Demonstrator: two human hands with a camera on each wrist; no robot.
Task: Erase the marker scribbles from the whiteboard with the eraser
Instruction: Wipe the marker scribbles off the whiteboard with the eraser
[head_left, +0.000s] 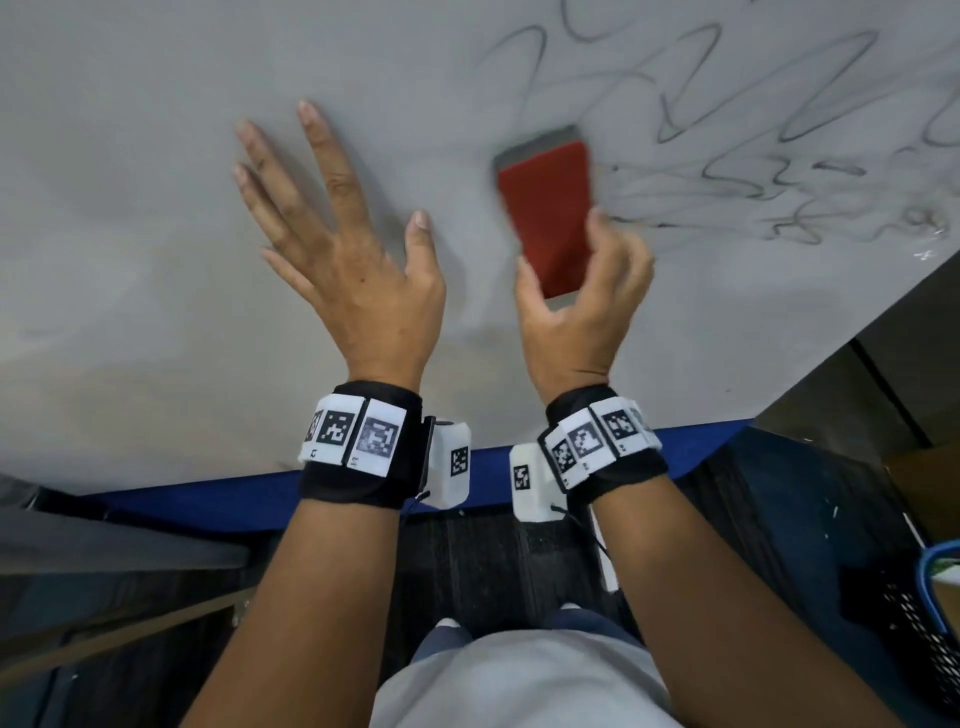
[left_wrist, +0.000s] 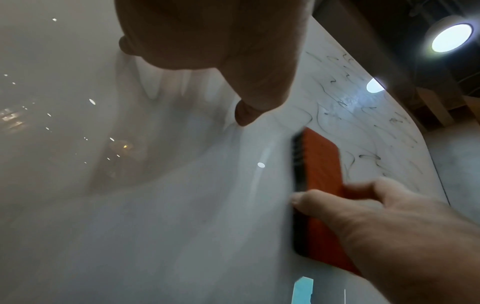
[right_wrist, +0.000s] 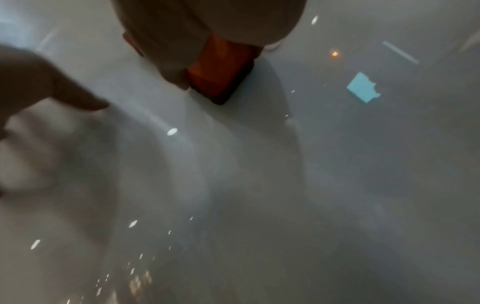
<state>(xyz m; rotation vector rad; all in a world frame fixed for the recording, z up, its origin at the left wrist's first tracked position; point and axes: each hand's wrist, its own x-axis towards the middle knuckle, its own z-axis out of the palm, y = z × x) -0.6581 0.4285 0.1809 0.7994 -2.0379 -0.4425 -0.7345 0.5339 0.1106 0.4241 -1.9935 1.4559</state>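
Observation:
The whiteboard (head_left: 156, 234) fills the head view, its lower edge trimmed in blue. Black marker scribbles (head_left: 753, 130) cover its upper right part. My right hand (head_left: 582, 291) grips the lower end of a red eraser (head_left: 550, 208), whose felt face lies against the board just left of the scribbles. The eraser (left_wrist: 319, 170) looks motion-blurred in the left wrist view, with the scribbles (left_wrist: 363, 127) beyond it. In the right wrist view the eraser (right_wrist: 221, 70) shows under my palm. My left hand (head_left: 332, 228) lies flat on the board with fingers spread, left of the eraser.
The board's left and middle parts show only faint grey smears. A dark cabinet (head_left: 883, 364) stands at the right beyond the board's edge. A black mesh basket (head_left: 924, 623) sits low at the right, above dark carpet.

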